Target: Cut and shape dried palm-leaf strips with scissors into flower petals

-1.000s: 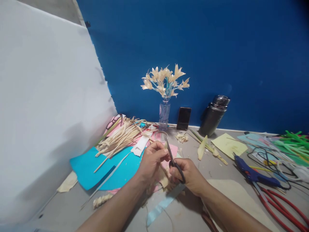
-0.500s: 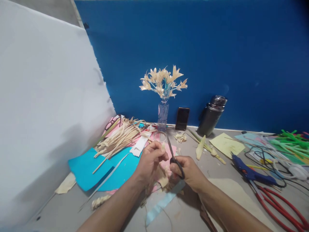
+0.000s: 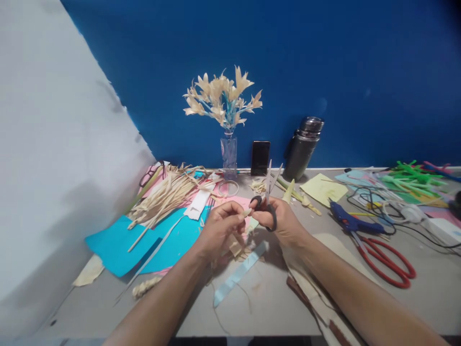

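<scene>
Between the fingertips of my left hand [image 3: 222,228] is pinched a small pale piece of husk [image 3: 247,212]. My right hand [image 3: 283,220] has its fingers through the black handles of the scissors [image 3: 269,185]. The scissor blades point up and away from me, spread apart. My right fingertips come close to the pale piece; whether they touch it I cannot tell. Below the hands lie a light blue ribbon strip [image 3: 239,275] and scraps of husk [image 3: 236,246].
A clear vase [image 3: 229,153] holds pale husk flowers [image 3: 223,93]. Beside it stand a phone [image 3: 260,157] and a dark flask [image 3: 303,149]. Dried strips [image 3: 162,194] lie on blue paper [image 3: 118,245]. To the right are a blue glue gun [image 3: 355,220] and red-handled scissors [image 3: 389,264].
The scissors have turned more upright and their blades have spread. My right hand has moved up and closer to the left fingertips. The camera view has shifted.
</scene>
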### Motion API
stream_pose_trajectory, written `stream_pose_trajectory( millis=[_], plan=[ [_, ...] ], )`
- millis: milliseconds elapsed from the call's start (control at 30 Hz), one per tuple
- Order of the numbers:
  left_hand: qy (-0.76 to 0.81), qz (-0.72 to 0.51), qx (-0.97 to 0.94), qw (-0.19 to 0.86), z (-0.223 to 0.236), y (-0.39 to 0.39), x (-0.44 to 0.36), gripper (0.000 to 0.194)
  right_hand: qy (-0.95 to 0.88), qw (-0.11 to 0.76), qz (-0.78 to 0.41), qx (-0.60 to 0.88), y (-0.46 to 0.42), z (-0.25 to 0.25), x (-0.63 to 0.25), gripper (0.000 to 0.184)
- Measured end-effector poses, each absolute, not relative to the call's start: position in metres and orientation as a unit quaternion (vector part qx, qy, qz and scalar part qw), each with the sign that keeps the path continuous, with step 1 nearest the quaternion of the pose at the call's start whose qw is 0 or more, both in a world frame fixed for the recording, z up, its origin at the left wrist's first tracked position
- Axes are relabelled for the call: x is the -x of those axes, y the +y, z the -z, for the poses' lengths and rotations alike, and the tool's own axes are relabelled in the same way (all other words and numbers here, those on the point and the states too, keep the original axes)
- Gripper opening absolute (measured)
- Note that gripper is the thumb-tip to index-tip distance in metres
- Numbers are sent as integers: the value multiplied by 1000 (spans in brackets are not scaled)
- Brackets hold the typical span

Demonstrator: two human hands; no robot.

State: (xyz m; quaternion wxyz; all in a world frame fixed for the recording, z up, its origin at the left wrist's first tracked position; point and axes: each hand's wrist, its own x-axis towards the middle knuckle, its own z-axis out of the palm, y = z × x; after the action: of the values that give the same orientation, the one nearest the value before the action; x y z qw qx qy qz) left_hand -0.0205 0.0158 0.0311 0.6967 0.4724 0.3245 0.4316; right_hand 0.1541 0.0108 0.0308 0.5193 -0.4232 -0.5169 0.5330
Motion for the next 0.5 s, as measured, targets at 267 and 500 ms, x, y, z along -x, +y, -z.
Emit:
stream_pose_trajectory(
  millis=[267,500],
  plan=[
    [281,-416,-436,747,-28,20,23,17,-543,502,-518,430,6,-42,-157,31],
    [278,-417,-434,749,-27,20,24,15,-541,494,-519,440,6,-40,-157,33]
  ],
)
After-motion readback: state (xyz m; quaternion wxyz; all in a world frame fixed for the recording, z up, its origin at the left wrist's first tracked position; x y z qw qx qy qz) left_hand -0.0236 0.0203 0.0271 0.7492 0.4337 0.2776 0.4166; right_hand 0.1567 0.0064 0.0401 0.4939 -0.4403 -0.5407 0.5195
